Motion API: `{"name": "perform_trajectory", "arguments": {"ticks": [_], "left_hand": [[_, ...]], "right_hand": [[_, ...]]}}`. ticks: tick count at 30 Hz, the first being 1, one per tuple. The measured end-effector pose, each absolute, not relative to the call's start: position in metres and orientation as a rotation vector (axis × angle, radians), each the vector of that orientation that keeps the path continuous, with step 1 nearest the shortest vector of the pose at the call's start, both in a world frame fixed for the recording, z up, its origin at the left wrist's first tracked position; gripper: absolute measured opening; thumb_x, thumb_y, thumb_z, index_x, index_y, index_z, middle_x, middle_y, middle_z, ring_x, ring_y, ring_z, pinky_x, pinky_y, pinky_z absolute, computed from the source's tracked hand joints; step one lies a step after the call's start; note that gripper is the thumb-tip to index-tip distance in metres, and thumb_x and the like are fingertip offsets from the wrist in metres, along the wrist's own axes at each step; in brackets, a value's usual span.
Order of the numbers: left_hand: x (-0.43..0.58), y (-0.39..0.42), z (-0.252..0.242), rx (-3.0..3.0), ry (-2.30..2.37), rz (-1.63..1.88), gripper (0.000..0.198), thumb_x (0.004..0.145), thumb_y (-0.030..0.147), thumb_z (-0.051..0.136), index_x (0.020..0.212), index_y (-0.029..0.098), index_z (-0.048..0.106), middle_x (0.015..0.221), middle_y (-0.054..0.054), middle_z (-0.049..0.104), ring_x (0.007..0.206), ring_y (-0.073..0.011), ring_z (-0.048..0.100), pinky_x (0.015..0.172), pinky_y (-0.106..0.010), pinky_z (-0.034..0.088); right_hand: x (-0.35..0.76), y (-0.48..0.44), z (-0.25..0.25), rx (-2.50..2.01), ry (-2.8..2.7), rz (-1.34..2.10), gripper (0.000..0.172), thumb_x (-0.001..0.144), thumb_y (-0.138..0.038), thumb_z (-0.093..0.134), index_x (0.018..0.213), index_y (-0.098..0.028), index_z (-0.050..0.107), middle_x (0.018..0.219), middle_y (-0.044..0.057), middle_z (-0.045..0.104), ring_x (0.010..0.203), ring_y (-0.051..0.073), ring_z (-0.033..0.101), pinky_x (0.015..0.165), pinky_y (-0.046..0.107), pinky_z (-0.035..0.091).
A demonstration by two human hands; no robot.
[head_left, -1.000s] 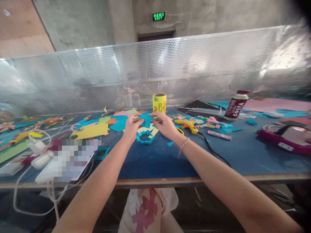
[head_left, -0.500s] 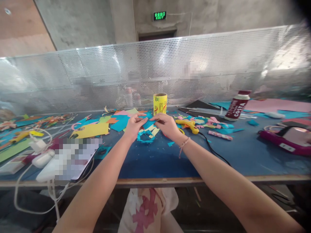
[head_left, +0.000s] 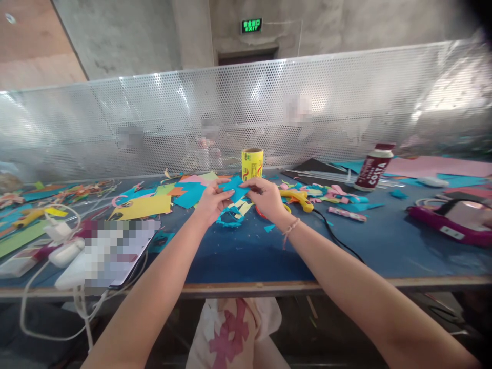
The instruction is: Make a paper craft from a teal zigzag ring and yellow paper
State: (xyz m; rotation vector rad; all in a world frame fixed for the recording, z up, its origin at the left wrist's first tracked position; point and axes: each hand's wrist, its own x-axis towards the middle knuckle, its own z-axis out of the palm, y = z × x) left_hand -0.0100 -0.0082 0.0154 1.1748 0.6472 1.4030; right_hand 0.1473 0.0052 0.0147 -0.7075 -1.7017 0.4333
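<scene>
Slab with a screen: it lies well to the left of my left fingers and nearer my body, white cables (head_left: 82, 312) beside it; I mean the phone-like slab (head_left: 130, 261).
Yellow sheet: left of my left fingers, this yellow sheet (head_left: 149, 207) lies flat among coloured scraps.
My left hand: my left hand (head_left: 211, 202) has its thumb and forefinger slightly parted at the left side of the blue paper; I cannot tell how firmly they grip.
Blue ring: just below my fingers, on the tabletop (head_left: 246, 256), sits a jagged blue ring (head_left: 229, 221), blue tabletop showing through its middle.
Blue paper: the blue paper (head_left: 239, 187) is between my two hands, at my fingertips.
Yellow roll: just beyond my right fingers the yellow roll (head_left: 252, 163) stands upright, hollow at the top; I cannot see down inside.
My right hand: my right hand (head_left: 266, 199) has finger and thumb nearly together, pinching the paper's right edge.
Yellow tool: right of my right fingers lies the yellow tool (head_left: 305, 204), black cord trailing.
Bottle: farther right stands the bottle (head_left: 372, 171), dark red cap on, contents hidden.
Purple case: well right of my fingers, the purple case (head_left: 432, 226) has a pale object (head_left: 467, 212) in or on it; I cannot tell which.
</scene>
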Motion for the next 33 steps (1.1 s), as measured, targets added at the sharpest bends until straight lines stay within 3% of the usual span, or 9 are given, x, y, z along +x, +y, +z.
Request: {"name": "perform_trajectory", "arguments": {"ticks": [5, 15, 21, 27, 33], "left_hand": [[-0.010, -0.009, 0.018, 1.121, 0.655, 1.407, 0.036, 0.058, 0.015, 0.070, 0.091, 0.018, 0.054, 0.077, -0.001, 0.062, 0.066, -0.0121, 0.060, 0.060, -0.026, 0.048], [-0.009, -0.009, 0.017, 1.234, 0.735, 1.638, 0.032, 0.061, 0.022, 0.067, 0.085, 0.020, 0.047, 0.063, 0.004, 0.058, 0.056, -0.0103, 0.057, 0.061, -0.027, 0.048], [-0.007, -0.015, 0.017, 1.538, 0.818, 1.792, 0.013, 0.065, 0.022, 0.062, 0.077, 0.019, 0.058, 0.072, -0.001, 0.061, 0.068, -0.0130, 0.059, 0.068, -0.029, 0.048], [-0.004, -0.020, 0.017, 1.636, 1.003, 1.851, 0.009, 0.063, 0.018, 0.063, 0.072, 0.018, 0.064, 0.071, -0.002, 0.064, 0.069, -0.0140, 0.058, 0.066, -0.027, 0.046], [-0.004, -0.012, 0.009, 1.526, 0.889, 1.900, 0.011, 0.062, 0.021, 0.065, 0.072, 0.018, 0.067, 0.070, -0.001, 0.066, 0.066, -0.0131, 0.059, 0.065, -0.026, 0.047]], "right_hand": [[0.143, 0.006, 0.013, -0.708, -1.636, 0.696, 0.018, 0.063, -0.017, 0.056, 0.079, -0.019, 0.066, 0.074, 0.001, 0.065, 0.067, 0.013, 0.058, 0.064, 0.029, 0.047], [0.143, 0.008, 0.012, -0.692, -1.555, 0.729, 0.015, 0.063, -0.019, 0.059, 0.077, -0.019, 0.065, 0.073, 0.001, 0.064, 0.068, 0.014, 0.058, 0.065, 0.029, 0.047], [0.145, 0.013, 0.008, -0.717, -1.517, 0.673, 0.018, 0.066, -0.020, 0.058, 0.081, -0.020, 0.067, 0.076, 0.002, 0.065, 0.071, 0.015, 0.059, 0.066, 0.030, 0.048], [0.141, 0.005, 0.012, -0.689, -1.493, 0.701, 0.017, 0.066, -0.020, 0.060, 0.081, -0.020, 0.068, 0.075, 0.002, 0.066, 0.072, 0.016, 0.060, 0.068, 0.032, 0.049], [0.137, 0.000, 0.015, -0.579, -1.533, 0.806, 0.022, 0.064, -0.022, 0.064, 0.085, -0.021, 0.067, 0.083, 0.002, 0.067, 0.079, 0.015, 0.061, 0.076, 0.033, 0.048]]}}
